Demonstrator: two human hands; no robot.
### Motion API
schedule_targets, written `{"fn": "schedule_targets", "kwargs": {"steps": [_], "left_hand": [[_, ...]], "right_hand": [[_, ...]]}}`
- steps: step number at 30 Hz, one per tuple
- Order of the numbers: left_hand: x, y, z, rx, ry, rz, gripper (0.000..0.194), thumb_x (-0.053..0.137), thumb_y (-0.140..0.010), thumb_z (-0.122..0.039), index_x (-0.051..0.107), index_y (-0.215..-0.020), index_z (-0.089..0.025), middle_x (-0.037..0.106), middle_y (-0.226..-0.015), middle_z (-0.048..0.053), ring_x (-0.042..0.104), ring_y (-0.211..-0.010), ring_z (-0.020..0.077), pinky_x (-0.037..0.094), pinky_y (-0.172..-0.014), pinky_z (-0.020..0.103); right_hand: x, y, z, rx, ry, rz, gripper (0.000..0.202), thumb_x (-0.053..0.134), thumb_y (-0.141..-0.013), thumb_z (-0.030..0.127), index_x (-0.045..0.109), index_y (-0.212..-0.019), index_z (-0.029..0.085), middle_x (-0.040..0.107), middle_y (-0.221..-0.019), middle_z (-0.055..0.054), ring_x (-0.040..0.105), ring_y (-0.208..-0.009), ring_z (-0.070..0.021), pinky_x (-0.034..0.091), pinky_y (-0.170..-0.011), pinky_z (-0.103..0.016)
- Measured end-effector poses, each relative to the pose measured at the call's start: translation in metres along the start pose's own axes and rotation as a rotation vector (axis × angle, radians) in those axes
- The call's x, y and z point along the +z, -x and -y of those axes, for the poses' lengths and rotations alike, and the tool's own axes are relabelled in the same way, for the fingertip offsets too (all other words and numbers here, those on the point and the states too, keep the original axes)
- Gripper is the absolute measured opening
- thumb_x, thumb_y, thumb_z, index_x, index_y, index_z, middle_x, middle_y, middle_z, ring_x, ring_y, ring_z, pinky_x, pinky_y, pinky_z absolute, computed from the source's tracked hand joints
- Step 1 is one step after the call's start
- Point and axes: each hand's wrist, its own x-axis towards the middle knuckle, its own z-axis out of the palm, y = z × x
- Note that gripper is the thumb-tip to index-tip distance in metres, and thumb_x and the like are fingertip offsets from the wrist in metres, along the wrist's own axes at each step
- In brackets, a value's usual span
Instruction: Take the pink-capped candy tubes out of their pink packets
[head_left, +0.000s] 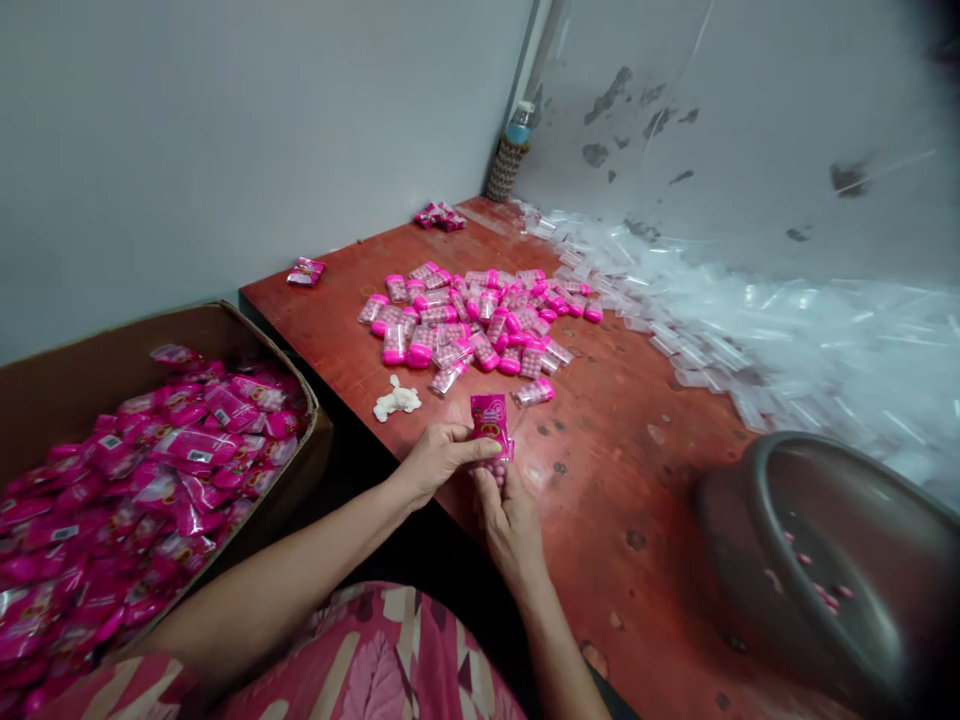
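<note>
Both hands meet over the table's near edge. My left hand (442, 458) pinches the left side of a printed pink sachet (489, 420), thumb across its front. Just below and to the right, my right hand (510, 515) has thumb and fingers closed on a small clear container (498, 470) of pink balls, whose lower part is partly covered by the fingers. The sachet overlaps the container. Beyond the hands lies a pile of clear containers with pink caps (457, 325). A crumpled white cloth (396, 399) rests left of the sachet.
At left, a cardboard box (311, 400) holds many pink packets (195, 450). A grey basin (765, 500) with a few pink pieces stands at right on the red table (600, 440). Clear plastic sleeves (787, 340) cover the far right. A bottle (520, 122) stands in the corner.
</note>
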Motion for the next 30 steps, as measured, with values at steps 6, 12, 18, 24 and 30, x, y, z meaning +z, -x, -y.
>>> {"fn": "schedule_targets", "kwargs": {"steps": [6,12,18,24,30], "left_hand": [[0.003,0.007,0.009,-0.127,0.043,0.077,0.027,0.067,-0.063,-0.037,0.061,-0.065,-0.010,0.059,-0.047,0.004,0.054,-0.037,0.0146,0.042,-0.039,0.025],[-0.002,0.007,0.005,-0.074,0.147,-0.020,0.023,0.070,-0.061,-0.029,0.061,-0.061,-0.008,0.060,-0.054,0.004,0.053,-0.044,0.0092,0.043,-0.046,0.021],[0.002,0.011,0.013,-0.096,0.161,0.081,0.023,0.068,-0.064,-0.029,0.062,-0.064,-0.007,0.056,-0.050,0.003,0.050,-0.041,0.0101,0.042,-0.044,0.024],[-0.003,0.012,0.018,-0.109,0.091,-0.053,0.024,0.073,-0.057,-0.029,0.066,-0.066,-0.008,0.063,-0.064,0.006,0.059,-0.060,0.0126,0.046,-0.068,0.027],[-0.001,0.011,0.018,-0.098,0.010,-0.009,0.028,0.072,-0.056,-0.035,0.066,-0.064,-0.009,0.062,-0.059,0.005,0.056,-0.056,0.0135,0.043,-0.060,0.025]], "right_hand": [[-0.004,0.002,-0.002,0.195,-0.324,0.215,0.029,0.038,-0.084,0.047,0.040,-0.074,0.020,0.043,-0.049,0.007,0.035,-0.034,-0.0053,0.024,-0.032,-0.016],[-0.008,0.008,-0.007,0.123,-0.395,0.150,0.020,0.049,-0.083,0.034,0.047,-0.095,0.019,0.058,-0.074,0.001,0.053,-0.053,-0.0074,0.042,-0.049,-0.019],[-0.006,0.003,-0.010,0.097,-0.485,0.007,0.017,0.056,-0.078,0.029,0.045,-0.087,0.021,0.058,-0.061,0.004,0.054,-0.049,-0.0082,0.044,-0.049,-0.019],[-0.023,-0.007,0.005,-0.097,0.020,-0.101,0.030,0.059,-0.073,0.038,0.050,-0.094,0.019,0.061,-0.088,-0.006,0.059,-0.076,-0.0191,0.049,-0.065,-0.034],[-0.027,-0.029,0.036,-0.646,0.749,0.073,0.059,0.052,-0.074,0.052,0.040,-0.120,0.019,0.044,-0.126,-0.014,0.037,-0.117,-0.0308,0.029,-0.095,-0.049]]}}
